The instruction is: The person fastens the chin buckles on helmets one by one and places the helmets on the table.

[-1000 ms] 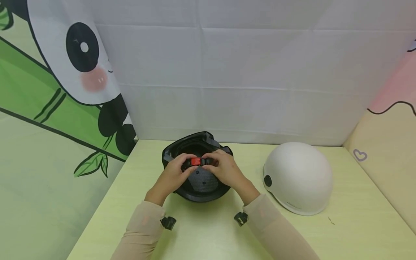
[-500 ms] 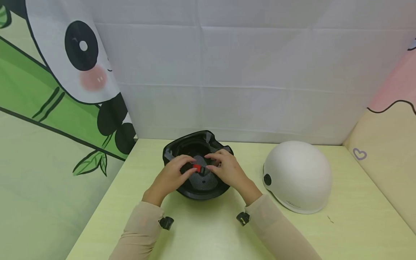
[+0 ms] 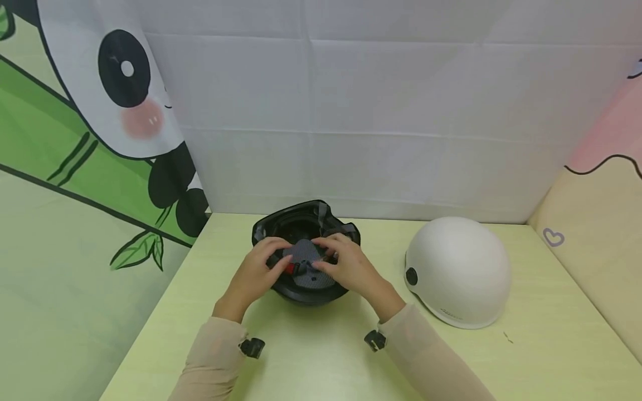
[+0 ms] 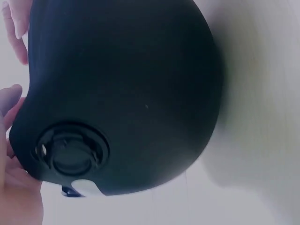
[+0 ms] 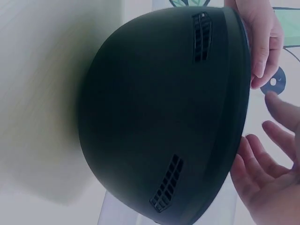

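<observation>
An upturned black helmet (image 3: 313,298) lies on its crown, with a grey mesh lining (image 3: 303,253) inside. Its strap's red and black buckle (image 3: 290,268) rests low in the bowl, beside my left thumb. My left hand (image 3: 256,273) is over the helmet's left rim, thumb and fingers parted. Over the right rim, my right hand (image 3: 351,267) has its fingers spread and loosely bent, with nothing between them. Both wrist views show the helmet's dark outer shell (image 4: 140,93); a round fitting (image 4: 70,152) is on one side and vents (image 5: 166,183) on another.
A white helmet (image 3: 458,273) stands dome up on the pale yellow table (image 3: 321,356), to the right of the black one. A white cloth backdrop (image 3: 351,111) hangs behind, and printed panels flank the table on both sides.
Both hands held the buckle above the helmet a second ago. They have let it go and parted, and the buckle has dropped into the bowl, to the left.
</observation>
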The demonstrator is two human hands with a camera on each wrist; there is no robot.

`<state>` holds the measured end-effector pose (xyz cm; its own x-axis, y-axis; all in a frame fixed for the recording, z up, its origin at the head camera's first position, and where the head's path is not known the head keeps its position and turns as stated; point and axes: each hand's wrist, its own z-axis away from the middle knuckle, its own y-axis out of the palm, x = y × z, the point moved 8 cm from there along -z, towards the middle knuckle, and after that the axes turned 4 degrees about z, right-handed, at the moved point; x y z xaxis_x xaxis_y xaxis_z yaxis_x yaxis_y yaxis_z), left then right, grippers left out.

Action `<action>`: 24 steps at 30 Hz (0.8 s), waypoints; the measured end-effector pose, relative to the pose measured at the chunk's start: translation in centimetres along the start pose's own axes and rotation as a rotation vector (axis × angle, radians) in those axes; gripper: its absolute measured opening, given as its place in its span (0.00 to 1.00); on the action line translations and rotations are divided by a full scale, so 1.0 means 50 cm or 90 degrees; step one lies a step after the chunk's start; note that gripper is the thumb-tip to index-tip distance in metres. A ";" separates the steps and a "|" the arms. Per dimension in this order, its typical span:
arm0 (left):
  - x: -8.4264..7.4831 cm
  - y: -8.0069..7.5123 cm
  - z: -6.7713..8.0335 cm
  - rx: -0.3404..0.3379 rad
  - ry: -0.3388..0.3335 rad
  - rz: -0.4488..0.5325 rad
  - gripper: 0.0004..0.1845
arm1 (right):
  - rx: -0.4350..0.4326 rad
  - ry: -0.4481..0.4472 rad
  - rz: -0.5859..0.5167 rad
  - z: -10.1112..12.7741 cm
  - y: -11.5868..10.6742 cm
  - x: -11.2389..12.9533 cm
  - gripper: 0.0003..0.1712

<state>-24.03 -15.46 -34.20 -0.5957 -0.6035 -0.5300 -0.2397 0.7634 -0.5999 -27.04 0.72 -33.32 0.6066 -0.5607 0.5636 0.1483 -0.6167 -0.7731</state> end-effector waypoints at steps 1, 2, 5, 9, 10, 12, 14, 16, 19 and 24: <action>0.002 -0.004 0.003 -0.013 0.002 -0.001 0.15 | 0.008 0.000 0.000 0.001 0.003 0.002 0.28; 0.004 -0.009 0.007 -0.027 0.004 -0.004 0.16 | 0.016 -0.001 0.003 0.002 0.007 0.004 0.29; 0.016 -0.023 0.021 -0.073 -0.001 -0.003 0.19 | 0.046 -0.006 0.008 0.006 0.022 0.010 0.33; 0.042 -0.035 0.043 -0.121 -0.044 0.003 0.24 | 0.081 -0.014 0.024 0.013 0.045 0.018 0.39; 0.048 -0.037 0.049 -0.130 -0.057 0.005 0.26 | 0.088 -0.019 0.032 0.015 0.051 0.021 0.40; 0.061 -0.040 0.060 -0.148 -0.080 0.013 0.28 | 0.103 -0.034 0.046 0.019 0.062 0.028 0.42; 0.073 -0.042 0.070 -0.165 -0.099 0.025 0.30 | 0.116 -0.055 0.061 0.022 0.073 0.035 0.44; 0.084 -0.042 0.080 -0.177 -0.118 0.038 0.32 | 0.126 -0.077 0.081 0.025 0.083 0.043 0.46; 0.101 -0.037 0.094 -0.188 -0.139 0.063 0.33 | 0.137 -0.098 0.107 0.027 0.096 0.052 0.49; 0.127 -0.023 0.116 -0.198 -0.159 0.130 0.32 | 0.149 -0.107 0.135 0.026 0.110 0.063 0.52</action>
<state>-23.11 -21.53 -40.34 -0.4597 -0.4413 -0.7706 -0.3780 0.8825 -0.2798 -23.28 -3.72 -36.16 0.7603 -0.5520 0.3423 0.1686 -0.3413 -0.9247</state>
